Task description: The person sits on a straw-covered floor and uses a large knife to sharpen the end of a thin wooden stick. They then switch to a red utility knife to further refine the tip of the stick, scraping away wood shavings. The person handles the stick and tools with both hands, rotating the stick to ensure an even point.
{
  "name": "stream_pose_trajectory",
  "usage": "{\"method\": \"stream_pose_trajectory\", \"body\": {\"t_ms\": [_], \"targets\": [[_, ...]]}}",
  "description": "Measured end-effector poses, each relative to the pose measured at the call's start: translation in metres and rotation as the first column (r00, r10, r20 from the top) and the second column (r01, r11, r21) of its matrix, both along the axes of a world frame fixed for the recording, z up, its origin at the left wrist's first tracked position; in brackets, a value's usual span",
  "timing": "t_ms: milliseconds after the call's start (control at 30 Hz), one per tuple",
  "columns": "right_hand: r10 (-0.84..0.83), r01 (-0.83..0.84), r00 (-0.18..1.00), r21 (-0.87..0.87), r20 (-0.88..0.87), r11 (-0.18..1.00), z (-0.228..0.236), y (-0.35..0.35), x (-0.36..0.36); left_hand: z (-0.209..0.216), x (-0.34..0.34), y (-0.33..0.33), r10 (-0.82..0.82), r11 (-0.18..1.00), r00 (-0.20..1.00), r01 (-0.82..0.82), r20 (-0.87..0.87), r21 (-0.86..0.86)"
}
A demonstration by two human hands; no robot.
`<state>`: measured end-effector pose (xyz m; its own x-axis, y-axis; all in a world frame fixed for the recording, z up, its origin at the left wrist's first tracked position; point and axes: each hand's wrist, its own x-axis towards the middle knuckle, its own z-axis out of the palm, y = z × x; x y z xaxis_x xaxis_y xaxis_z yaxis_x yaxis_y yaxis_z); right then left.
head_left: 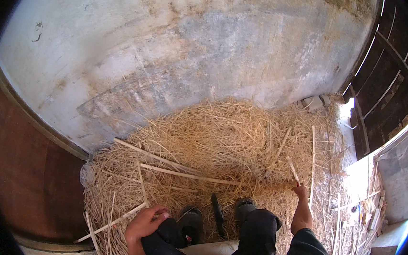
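Observation:
My right hand [299,191] reaches out to the right, low over the shavings. It is closed on one end of a short pale wooden strip [293,169], which points up and away from the fingers. My left hand [146,221] rests on my left knee, fingers loosely bent, with nothing seen in it. Between my shoes lies a dark, long blade-like tool [217,215]; its lower end runs toward a pale object under my legs. Just beyond my feet, a long pale strip [190,175] stretches across the shavings.
Thick straw-coloured shavings [223,129] cover the floor up to a stained plaster wall [210,51]. More long strips [110,223] lie at the left. A brown panel [28,171] stands at the far left. Dark wooden boards [390,70] and a bright opening are on the right.

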<state>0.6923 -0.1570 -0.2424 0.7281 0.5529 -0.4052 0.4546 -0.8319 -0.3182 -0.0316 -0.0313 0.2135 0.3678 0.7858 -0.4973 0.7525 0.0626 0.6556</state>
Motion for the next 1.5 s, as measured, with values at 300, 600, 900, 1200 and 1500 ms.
{"method": "stream_pose_trajectory", "body": {"t_ms": [300,600,900,1200,1500], "targets": [[0.068,-0.063,0.997,-0.112,0.039,0.992,0.031,0.028,-0.027,0.004,0.002,-0.003,0.069,0.997,0.997,-0.07,-0.046,-0.022],[0.216,-0.214,0.976,-0.077,0.019,0.974,0.016,0.07,-0.032,-0.001,0.0,-0.002,0.039,0.999,0.999,-0.04,-0.031,-0.006],[-0.06,0.008,0.965,0.2,0.256,0.98,0.074,0.059,-0.09,0.0,-0.002,-0.008,0.042,0.998,0.999,-0.042,0.003,0.039],[0.023,-0.215,0.954,0.628,0.299,0.748,0.197,0.018,-0.099,-0.005,0.004,-0.009,0.009,0.995,1.0,-0.007,-0.021,0.095],[-0.228,-0.076,0.951,0.873,0.209,0.482,0.396,0.087,-0.148,-0.012,0.035,-0.005,-0.1,0.887,0.965,-0.024,0.242,0.461]]}}
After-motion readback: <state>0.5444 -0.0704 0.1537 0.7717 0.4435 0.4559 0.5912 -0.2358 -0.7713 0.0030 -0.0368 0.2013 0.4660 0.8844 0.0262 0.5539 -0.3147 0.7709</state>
